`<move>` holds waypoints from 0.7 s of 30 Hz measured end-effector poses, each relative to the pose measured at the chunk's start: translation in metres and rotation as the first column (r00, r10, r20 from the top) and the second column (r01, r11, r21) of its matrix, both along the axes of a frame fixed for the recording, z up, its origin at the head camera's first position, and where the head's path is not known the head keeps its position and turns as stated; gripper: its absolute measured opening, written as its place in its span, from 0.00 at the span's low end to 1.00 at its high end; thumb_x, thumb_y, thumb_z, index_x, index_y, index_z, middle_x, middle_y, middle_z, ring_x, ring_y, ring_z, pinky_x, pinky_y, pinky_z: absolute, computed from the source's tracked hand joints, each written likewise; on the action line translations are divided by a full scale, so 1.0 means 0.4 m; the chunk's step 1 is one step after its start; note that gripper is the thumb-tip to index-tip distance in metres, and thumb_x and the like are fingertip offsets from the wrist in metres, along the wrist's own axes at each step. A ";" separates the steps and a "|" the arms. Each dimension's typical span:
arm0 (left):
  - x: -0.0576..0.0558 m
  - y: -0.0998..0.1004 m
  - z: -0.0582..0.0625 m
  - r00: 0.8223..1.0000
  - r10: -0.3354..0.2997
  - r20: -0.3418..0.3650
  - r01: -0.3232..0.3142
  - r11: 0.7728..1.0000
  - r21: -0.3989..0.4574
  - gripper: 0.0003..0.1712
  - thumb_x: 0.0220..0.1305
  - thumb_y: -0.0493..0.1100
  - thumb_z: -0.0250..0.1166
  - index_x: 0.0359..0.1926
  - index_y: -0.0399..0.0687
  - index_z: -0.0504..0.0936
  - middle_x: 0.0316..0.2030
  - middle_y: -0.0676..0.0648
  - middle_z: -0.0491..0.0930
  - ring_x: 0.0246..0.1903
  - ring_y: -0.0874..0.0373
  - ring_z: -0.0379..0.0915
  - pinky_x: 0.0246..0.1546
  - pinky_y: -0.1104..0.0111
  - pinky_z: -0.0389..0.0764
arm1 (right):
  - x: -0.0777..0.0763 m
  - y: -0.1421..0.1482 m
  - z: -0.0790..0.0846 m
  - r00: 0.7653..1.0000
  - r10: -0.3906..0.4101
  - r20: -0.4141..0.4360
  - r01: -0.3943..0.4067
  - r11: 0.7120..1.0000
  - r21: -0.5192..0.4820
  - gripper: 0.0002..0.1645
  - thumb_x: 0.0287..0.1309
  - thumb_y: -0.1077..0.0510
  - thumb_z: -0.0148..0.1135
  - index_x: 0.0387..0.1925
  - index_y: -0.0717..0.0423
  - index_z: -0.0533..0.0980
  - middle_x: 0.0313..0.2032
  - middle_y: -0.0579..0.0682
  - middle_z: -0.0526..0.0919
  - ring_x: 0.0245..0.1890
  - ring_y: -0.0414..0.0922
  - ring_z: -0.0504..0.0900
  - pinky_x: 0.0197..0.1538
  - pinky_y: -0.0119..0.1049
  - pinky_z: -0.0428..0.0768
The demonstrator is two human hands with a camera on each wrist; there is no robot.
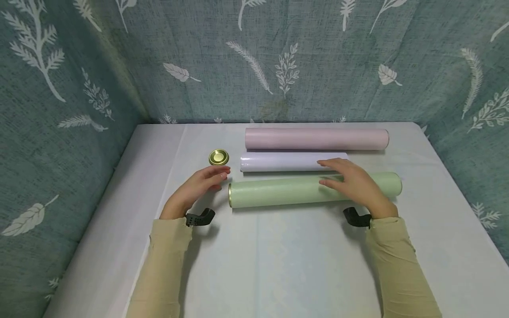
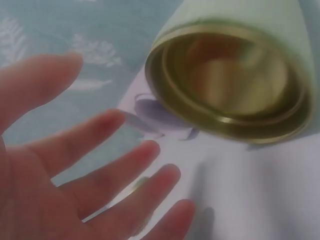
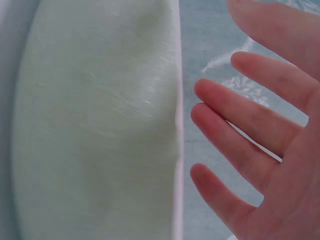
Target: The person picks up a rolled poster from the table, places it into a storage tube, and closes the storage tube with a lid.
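A light green cardboard tube (image 1: pixel 278 193) lies sideways on the table, its gold metal end (image 2: pixel 225 85) facing left. My left hand (image 1: pixel 199 187) is just off that end, fingers apart and holding nothing. Over the right half of the tube hovers my right hand (image 1: pixel 351 182), its fingers spread and empty in the right wrist view. A roll of glossy white paper (image 1: pixel 278 162) lies behind the green tube, its right end partly hidden by the right hand. Just beyond the left fingertips sits a round gold lid (image 1: pixel 218 157).
A pink tube (image 1: pixel 314 139) lies behind the white roll, near the table's back edge. White cloth covers the table (image 1: pixel 278 265). Green leaf-patterned curtains (image 1: pixel 222 66) hang close behind it and along both sides. A black wrist strap mount (image 1: pixel 200 217) juts from each wrist.
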State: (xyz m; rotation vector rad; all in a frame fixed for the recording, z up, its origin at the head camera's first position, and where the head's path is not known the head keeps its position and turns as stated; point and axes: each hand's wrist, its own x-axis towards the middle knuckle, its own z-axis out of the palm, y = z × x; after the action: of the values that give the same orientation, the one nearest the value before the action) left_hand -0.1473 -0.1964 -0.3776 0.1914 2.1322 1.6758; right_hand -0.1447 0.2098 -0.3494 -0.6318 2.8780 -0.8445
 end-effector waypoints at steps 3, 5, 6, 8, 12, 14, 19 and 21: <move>-0.033 -0.003 0.002 1.000 -0.012 -0.027 0.009 0.995 -0.096 0.34 0.59 0.57 0.57 0.62 0.46 0.63 0.60 0.48 0.63 0.56 0.54 0.62 0.55 0.57 0.64 | -0.013 -0.001 0.021 0.998 0.041 -0.042 -0.040 0.999 0.027 0.32 0.53 0.37 0.56 0.59 0.40 0.66 0.56 0.46 0.69 0.58 0.48 0.64 0.57 0.48 0.62; -0.050 0.004 0.020 0.998 -0.030 -0.050 0.020 0.983 -0.181 0.33 0.59 0.57 0.57 0.62 0.47 0.63 0.60 0.47 0.64 0.56 0.52 0.62 0.55 0.56 0.63 | -0.027 -0.003 0.038 0.993 0.084 -0.083 -0.080 0.995 0.052 0.31 0.53 0.39 0.56 0.59 0.42 0.66 0.54 0.47 0.71 0.55 0.47 0.67 0.55 0.46 0.64; -0.055 0.012 0.037 0.997 -0.044 -0.065 0.029 0.973 -0.227 0.32 0.60 0.56 0.57 0.61 0.47 0.63 0.60 0.45 0.63 0.57 0.51 0.61 0.55 0.56 0.63 | -0.035 -0.005 0.047 0.989 0.108 -0.105 -0.101 0.993 0.066 0.31 0.53 0.41 0.57 0.58 0.43 0.67 0.53 0.47 0.72 0.54 0.47 0.68 0.54 0.46 0.65; -0.080 0.025 0.045 0.991 -0.078 -0.105 0.042 0.948 -0.317 0.32 0.59 0.58 0.57 0.61 0.50 0.64 0.59 0.44 0.63 0.58 0.51 0.60 0.55 0.56 0.62 | -0.060 -0.010 0.068 0.981 0.143 -0.128 -0.131 0.986 0.101 0.31 0.54 0.44 0.59 0.58 0.46 0.67 0.51 0.48 0.73 0.53 0.47 0.70 0.53 0.45 0.66; -0.129 0.050 0.045 0.964 -0.227 -0.140 0.134 0.866 -0.482 0.36 0.59 0.56 0.58 0.63 0.47 0.59 0.61 0.41 0.60 0.60 0.47 0.55 0.56 0.54 0.60 | -0.114 -0.026 0.094 0.982 0.168 -0.086 -0.152 0.975 0.164 0.31 0.54 0.47 0.59 0.60 0.47 0.65 0.53 0.49 0.71 0.50 0.47 0.72 0.50 0.46 0.69; -0.149 0.051 0.033 0.941 -0.309 -0.134 0.191 0.818 -0.543 0.38 0.58 0.55 0.58 0.65 0.45 0.56 0.62 0.40 0.58 0.61 0.46 0.53 0.57 0.54 0.59 | -0.141 -0.033 0.095 0.986 0.160 -0.043 -0.149 0.969 0.195 0.32 0.55 0.47 0.58 0.61 0.46 0.63 0.56 0.49 0.68 0.51 0.48 0.71 0.50 0.47 0.69; -0.168 0.054 0.036 0.913 -0.387 -0.127 0.240 0.763 -0.600 0.40 0.57 0.55 0.60 0.65 0.45 0.55 0.60 0.37 0.60 0.60 0.45 0.55 0.56 0.54 0.60 | -0.204 -0.035 0.092 0.988 0.155 -0.028 -0.141 0.948 0.284 0.34 0.56 0.48 0.58 0.63 0.48 0.60 0.61 0.54 0.60 0.57 0.53 0.65 0.53 0.52 0.66; -0.175 0.058 0.035 0.914 -0.385 -0.131 0.238 0.767 -0.596 0.40 0.56 0.56 0.60 0.65 0.46 0.57 0.59 0.38 0.62 0.59 0.46 0.56 0.56 0.54 0.61 | -0.226 -0.035 0.090 0.988 0.154 -0.031 -0.136 0.938 0.317 0.35 0.56 0.49 0.58 0.64 0.48 0.59 0.62 0.55 0.58 0.59 0.55 0.61 0.54 0.53 0.65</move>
State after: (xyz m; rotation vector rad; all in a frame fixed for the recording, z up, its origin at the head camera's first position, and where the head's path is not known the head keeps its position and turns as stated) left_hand -0.2172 -0.1733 -0.3636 0.5642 2.5092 0.8005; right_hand -0.2353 0.1958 -0.3134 -0.8251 2.8769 -0.3412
